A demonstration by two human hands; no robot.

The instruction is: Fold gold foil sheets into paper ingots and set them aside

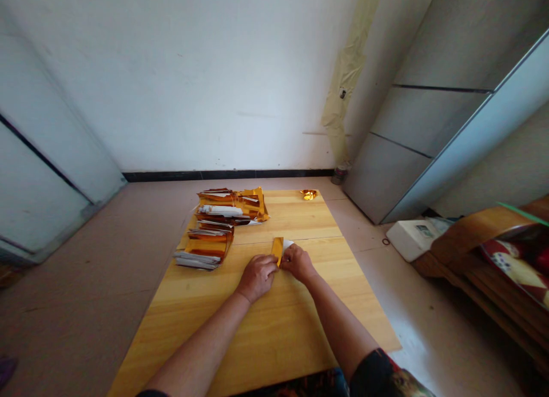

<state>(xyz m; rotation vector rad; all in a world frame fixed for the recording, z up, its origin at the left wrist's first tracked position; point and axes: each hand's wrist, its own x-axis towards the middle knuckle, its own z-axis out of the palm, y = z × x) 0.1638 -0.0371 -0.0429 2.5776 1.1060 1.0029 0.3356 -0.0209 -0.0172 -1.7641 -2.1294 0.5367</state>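
Observation:
Near the middle of the wooden table (274, 317), a sheet of gold foil paper (278, 249) with a white side (287, 245) is between my two hands. My left hand (258, 276) has its fingers closed on the sheet's lower left edge. On the other side, the fingers of my right hand (297, 262) pinch the white part. Part of the sheet is hidden behind the fingers. Farther left lie stacks of gold foil paper (210, 245) with white edges, several bundles side by side, none touched by my hands.
A crumpled gold foil piece (308, 194) lies at the table's far right corner. Behind the table are a white wall (223, 88) and a can (339, 175) on the floor. A grey cabinet (429, 116), a white box (414, 238) and wooden furniture (467, 254) stand to the right.

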